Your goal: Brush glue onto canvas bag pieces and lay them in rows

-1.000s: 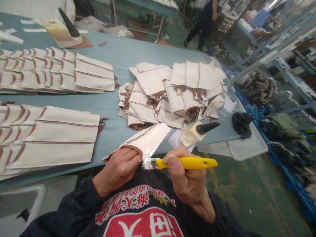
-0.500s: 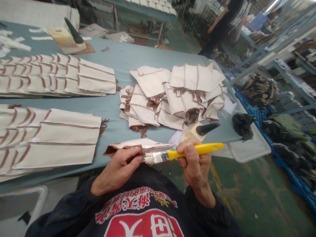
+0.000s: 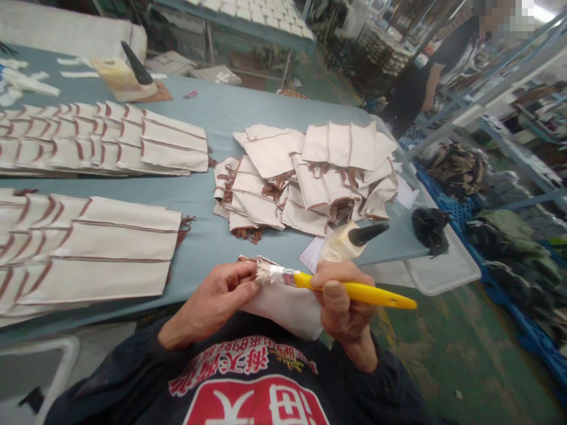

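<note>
My right hand (image 3: 348,304) is closed round the yellow handle of a paintbrush (image 3: 363,294), whose pale bristles point left. The bristles touch the brown-trimmed edge of a white fabric piece (image 3: 283,310) at the table's front edge. My left hand (image 3: 217,304) pinches that piece by its upper left edge, close to the bristle tips. The piece hangs toward my apron, and its right end is partly behind my right hand. Just beyond the brush stands a whitish container (image 3: 339,243) with a black spout-like part (image 3: 367,233) pointing right.
A loose heap of white pieces with brown trim (image 3: 305,177) lies mid-table. Overlapping rows of similar pieces (image 3: 106,248) cover the left. A second container (image 3: 124,77) stands at the back left. Black plastic (image 3: 429,229) lies by a white tray (image 3: 456,265). A person (image 3: 416,88) stands beyond the table.
The fabric piece has been turned and now hangs down toward me. The brush has tilted, with its bristles higher and on the piece's edge. The person in the back has shifted right.
</note>
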`<control>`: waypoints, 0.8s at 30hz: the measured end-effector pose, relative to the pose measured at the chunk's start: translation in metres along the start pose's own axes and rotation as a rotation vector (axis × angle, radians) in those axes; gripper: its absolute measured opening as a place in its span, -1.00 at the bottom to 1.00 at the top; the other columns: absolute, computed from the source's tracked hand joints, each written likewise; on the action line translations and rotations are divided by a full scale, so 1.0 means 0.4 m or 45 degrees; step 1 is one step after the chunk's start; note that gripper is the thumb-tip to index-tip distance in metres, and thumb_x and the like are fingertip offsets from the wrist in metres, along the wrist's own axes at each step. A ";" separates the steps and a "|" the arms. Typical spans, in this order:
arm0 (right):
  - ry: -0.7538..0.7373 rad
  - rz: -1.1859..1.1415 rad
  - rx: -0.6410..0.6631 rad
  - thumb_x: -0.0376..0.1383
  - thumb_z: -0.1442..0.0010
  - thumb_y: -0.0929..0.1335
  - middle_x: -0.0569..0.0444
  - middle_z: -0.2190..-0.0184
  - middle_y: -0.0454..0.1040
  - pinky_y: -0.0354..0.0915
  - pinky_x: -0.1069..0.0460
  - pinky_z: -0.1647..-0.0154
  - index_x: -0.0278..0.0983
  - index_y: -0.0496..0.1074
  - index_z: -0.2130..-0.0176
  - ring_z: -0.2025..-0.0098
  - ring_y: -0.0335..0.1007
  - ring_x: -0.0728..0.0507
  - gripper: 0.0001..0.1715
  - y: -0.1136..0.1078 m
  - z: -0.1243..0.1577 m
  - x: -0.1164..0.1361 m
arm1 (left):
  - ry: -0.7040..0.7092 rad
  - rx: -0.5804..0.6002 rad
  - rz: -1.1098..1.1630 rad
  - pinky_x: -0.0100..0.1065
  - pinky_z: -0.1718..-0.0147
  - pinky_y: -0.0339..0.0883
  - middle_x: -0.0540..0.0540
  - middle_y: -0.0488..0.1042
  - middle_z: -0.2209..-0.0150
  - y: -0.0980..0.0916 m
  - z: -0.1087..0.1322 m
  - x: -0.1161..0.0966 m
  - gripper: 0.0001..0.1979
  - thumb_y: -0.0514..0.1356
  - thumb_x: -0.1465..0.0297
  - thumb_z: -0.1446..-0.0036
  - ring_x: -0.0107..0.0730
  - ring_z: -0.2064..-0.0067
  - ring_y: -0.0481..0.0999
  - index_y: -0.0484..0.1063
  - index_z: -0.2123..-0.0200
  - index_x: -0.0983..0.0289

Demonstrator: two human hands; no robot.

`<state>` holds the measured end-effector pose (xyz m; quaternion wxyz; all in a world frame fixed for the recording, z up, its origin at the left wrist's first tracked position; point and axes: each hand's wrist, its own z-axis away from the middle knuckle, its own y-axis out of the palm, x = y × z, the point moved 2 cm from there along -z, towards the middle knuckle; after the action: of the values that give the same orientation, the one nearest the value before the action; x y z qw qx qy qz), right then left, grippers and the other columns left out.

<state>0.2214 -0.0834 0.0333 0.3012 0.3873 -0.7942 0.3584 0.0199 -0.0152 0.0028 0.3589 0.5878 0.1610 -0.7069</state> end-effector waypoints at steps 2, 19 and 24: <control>-0.022 -0.054 -0.044 -0.18 -0.48 0.31 0.23 0.55 0.39 0.23 0.05 0.59 -0.16 0.49 0.25 0.67 0.17 0.02 -0.75 0.011 -0.001 0.002 | 0.004 -0.026 -0.006 -0.33 0.26 0.36 0.10 0.54 0.32 -0.004 0.000 0.002 -0.69 0.23 0.20 -0.30 -0.27 0.26 0.46 0.61 0.17 0.35; 0.387 -0.065 0.335 -0.05 -0.54 0.24 0.00 0.16 0.71 0.51 -0.02 0.07 -0.18 0.44 0.02 0.16 0.66 -0.09 -0.69 0.065 -0.012 -0.151 | 0.420 0.174 -0.522 -0.33 0.10 0.44 0.17 0.55 0.19 -0.009 0.042 -0.027 -0.77 0.10 0.51 -0.32 -0.26 0.15 0.51 0.47 0.39 0.28; 0.345 0.018 0.513 -0.05 -0.55 0.19 0.03 0.23 0.68 0.46 0.01 0.17 -0.19 0.42 0.03 0.24 0.64 -0.11 -0.65 0.096 -0.012 -0.167 | 0.446 0.238 -0.448 -0.29 0.09 0.43 0.24 0.58 0.09 0.006 0.046 -0.044 -0.78 0.11 0.55 -0.28 -0.15 0.02 0.54 0.44 0.41 0.27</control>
<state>0.2252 -0.0360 -0.0273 0.3192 0.3825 -0.6618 0.5602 0.0095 -0.0233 0.0245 0.1413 0.6948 0.2544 -0.6577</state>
